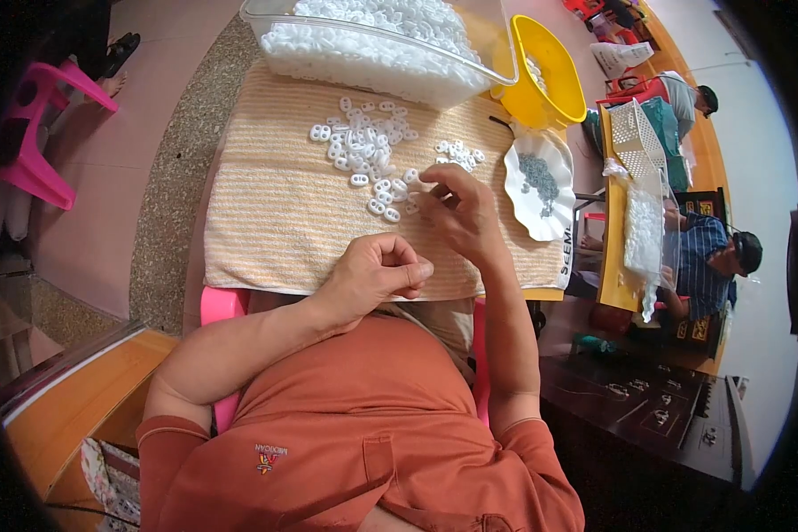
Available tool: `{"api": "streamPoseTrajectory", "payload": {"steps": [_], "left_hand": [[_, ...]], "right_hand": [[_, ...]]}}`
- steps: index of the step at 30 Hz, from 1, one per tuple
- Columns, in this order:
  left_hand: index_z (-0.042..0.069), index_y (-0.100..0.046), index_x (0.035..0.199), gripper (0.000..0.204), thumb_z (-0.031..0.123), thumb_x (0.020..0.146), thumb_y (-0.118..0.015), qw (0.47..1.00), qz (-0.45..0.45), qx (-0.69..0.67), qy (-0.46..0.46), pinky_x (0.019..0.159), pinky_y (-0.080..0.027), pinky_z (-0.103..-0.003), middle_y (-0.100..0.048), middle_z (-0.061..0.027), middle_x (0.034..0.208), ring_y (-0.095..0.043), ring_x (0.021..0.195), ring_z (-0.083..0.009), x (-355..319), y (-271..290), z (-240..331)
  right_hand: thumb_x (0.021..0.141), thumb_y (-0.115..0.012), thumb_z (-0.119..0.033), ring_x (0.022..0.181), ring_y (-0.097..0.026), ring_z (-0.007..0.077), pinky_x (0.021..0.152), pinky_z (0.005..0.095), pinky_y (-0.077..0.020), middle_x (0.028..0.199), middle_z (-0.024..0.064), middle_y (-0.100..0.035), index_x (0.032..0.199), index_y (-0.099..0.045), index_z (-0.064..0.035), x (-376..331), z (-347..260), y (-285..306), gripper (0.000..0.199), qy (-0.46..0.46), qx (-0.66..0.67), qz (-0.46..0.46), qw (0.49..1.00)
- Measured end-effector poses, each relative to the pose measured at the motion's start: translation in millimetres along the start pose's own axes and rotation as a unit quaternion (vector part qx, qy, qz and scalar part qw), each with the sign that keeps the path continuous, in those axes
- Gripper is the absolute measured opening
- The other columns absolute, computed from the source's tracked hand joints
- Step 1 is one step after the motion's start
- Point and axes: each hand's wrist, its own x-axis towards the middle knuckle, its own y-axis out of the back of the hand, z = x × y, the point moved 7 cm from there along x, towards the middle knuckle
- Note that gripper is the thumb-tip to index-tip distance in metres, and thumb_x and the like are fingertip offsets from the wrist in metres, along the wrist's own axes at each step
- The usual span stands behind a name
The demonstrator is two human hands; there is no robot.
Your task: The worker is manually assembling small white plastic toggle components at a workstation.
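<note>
My left hand (383, 273) is closed in a pinch just above the towel's near edge. Whatever lies between its thumb and fingers, if anything, is too small to make out. Farther right, my right hand (463, 213) reaches over the towel, fingers bent and thumb apart from the index finger. Its fingertips are beside a loose pile of small white oval plastic pieces with two holes (363, 146), at the pile's right end. Smaller white pieces (459, 153) lie in a group behind that hand. A white scalloped dish (525, 217) to the right holds small grey bits (539, 177).
A striped yellow towel (257, 195) covers the table. At the back stand a clear tub (372, 75) full of white pieces and a yellow basin (563, 80). A pink stool (49, 133) is at left. Two people (709, 257) sit at benches on the right.
</note>
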Motion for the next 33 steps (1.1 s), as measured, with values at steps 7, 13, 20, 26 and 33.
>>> {"api": "streamPoseTrajectory", "payload": {"steps": [7,13,20,26,33], "left_hand": [[0.006,-0.058,0.085,0.013,0.011,0.088,-0.070,1.000,0.008,0.004,0.004,0.064,-0.054,-0.022,-0.064,-0.0035,0.078,-0.062,0.068,-0.0086,-1,0,0],[0.006,-0.058,0.085,0.013,0.011,0.088,-0.069,1.000,0.010,0.008,0.009,0.065,-0.055,-0.022,-0.064,-0.0031,0.079,-0.062,0.068,-0.0086,0,1,-3],[0.006,-0.059,0.086,0.012,0.011,0.088,-0.070,1.000,0.011,0.005,0.016,0.066,-0.055,-0.022,-0.064,-0.0031,0.080,-0.062,0.069,-0.0086,0,1,-4],[0.006,-0.058,0.085,0.012,0.009,0.087,-0.070,1.000,0.012,0.008,0.013,0.068,-0.056,-0.023,-0.063,-0.0026,0.082,-0.062,0.071,-0.0091,-1,2,-2],[0.005,-0.058,0.086,0.012,0.008,0.088,-0.069,1.000,0.009,-0.003,0.007,0.067,-0.056,-0.023,-0.063,-0.0033,0.083,-0.062,0.072,-0.0093,0,1,0]], "right_hand": [[0.078,-0.071,-0.005,0.073,-0.063,0.0186,0.065,0.0300,-0.0504,0.089,0.0078,-0.065,0.096,-0.067,-0.0016,-13,-7,-3,0.019,0.019,-0.121,-0.037,0.992],[0.078,-0.071,-0.010,0.075,-0.066,0.0270,0.067,0.0347,-0.0513,0.091,0.0103,-0.066,0.095,-0.069,-0.0041,-14,-17,-8,0.018,0.031,-0.200,-0.016,0.979],[0.078,-0.069,-0.010,0.076,-0.066,0.0307,0.066,0.0368,-0.0514,0.090,0.0098,-0.066,0.090,-0.068,-0.0043,-15,-21,-13,0.013,0.043,-0.216,-0.005,0.975],[0.077,-0.069,-0.007,0.075,-0.065,0.0311,0.065,0.0368,-0.0515,0.087,0.0107,-0.066,0.088,-0.068,-0.0040,-13,-20,-14,0.012,0.034,-0.217,-0.008,0.976],[0.077,-0.065,0.002,0.075,-0.066,0.0286,0.066,0.0345,-0.0515,0.086,0.0133,-0.066,0.090,-0.067,-0.0018,-11,-10,12,0.014,0.018,-0.155,0.024,0.987]]}}
